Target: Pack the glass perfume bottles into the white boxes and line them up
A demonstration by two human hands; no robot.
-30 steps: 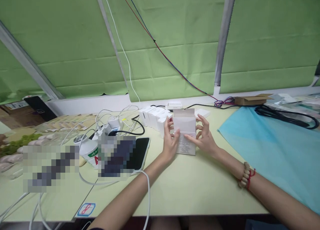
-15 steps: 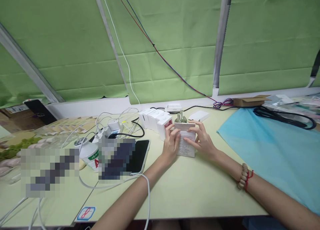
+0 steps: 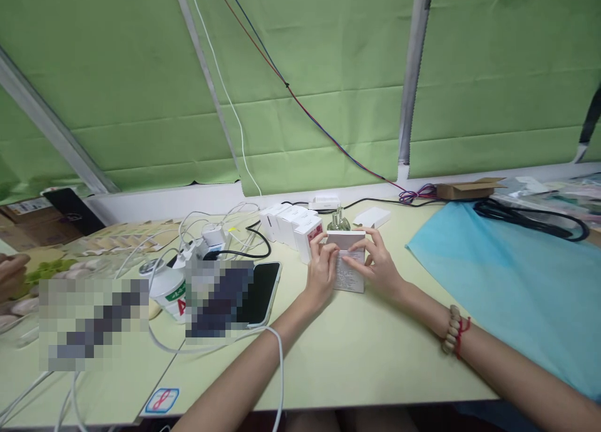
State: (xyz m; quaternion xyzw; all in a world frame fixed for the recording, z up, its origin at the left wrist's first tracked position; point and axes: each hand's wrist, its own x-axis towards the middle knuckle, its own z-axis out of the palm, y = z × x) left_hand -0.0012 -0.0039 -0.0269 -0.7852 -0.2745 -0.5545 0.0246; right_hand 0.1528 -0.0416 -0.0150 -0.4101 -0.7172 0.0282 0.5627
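A small white carton [image 3: 350, 277] with fine grey print on its near side is held upright over the table between my two hands. My left hand [image 3: 322, 266] grips its left edge, fingers bent near the top. From the right, my right hand [image 3: 381, 262] closes on it, thumb against the printed side and fingertips at the upper edge. The carton's top panel [image 3: 346, 239] looks flat and smooth. Just behind it stand several small clear glass bottles [image 3: 340, 219], partly hidden. A row of white boxes [image 3: 287, 222], the nearest with a red picture, is to the left.
A phone [image 3: 263, 294], a white tub [image 3: 165, 288] and a power strip with plugs [image 3: 193, 249] lie to the left. A white cable [image 3: 280, 369] crosses my left forearm. Blue sheeting [image 3: 498, 282] covers the right side. Another person's hand [image 3: 13, 272] shows at far left.
The carton's top edge, raised slightly before, now looks level and pressed flat. My right fingers have shifted slightly on it. Another person's hand has come into view at far left.
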